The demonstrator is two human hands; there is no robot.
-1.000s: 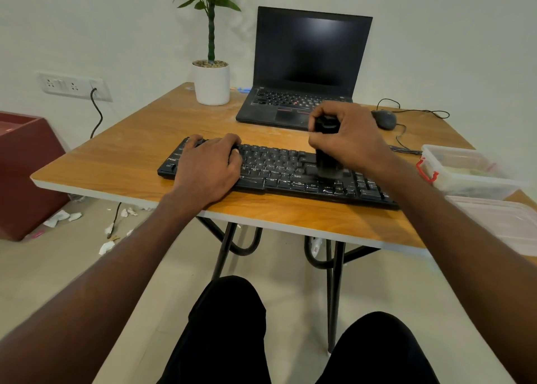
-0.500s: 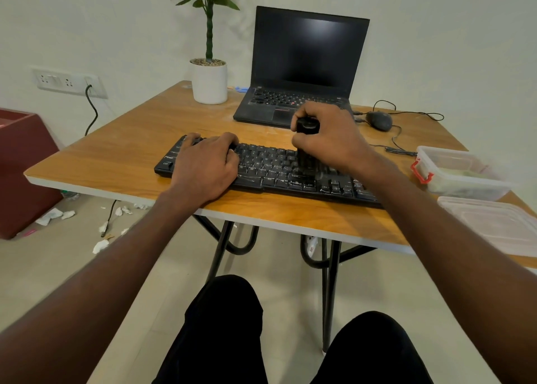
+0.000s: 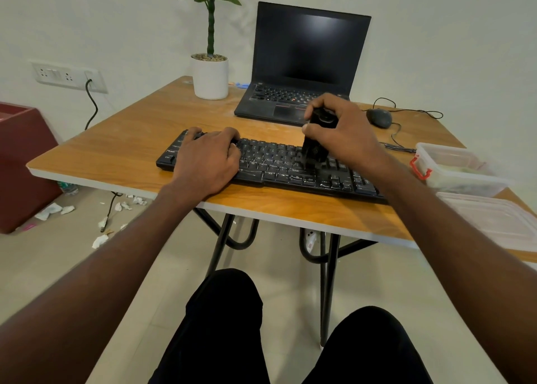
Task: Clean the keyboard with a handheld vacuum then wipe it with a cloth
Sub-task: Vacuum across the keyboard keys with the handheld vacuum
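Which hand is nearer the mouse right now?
Right. The right hand, gripping the vacuum over the keyboard, sits just left of the mouse; the left hand rests at the keyboard's far left end.

**What the head view hides or cuts off**

The left hand [image 3: 207, 163] covers the keyboard's [image 3: 279, 168] left keys. The right hand [image 3: 345, 131] hides most of the handheld vacuum [image 3: 315, 148], whose blurred nozzle obscures the keys beneath. The container lid [image 3: 499, 221] runs off the right edge. Floor scraps [image 3: 100, 240] are too small to identify.
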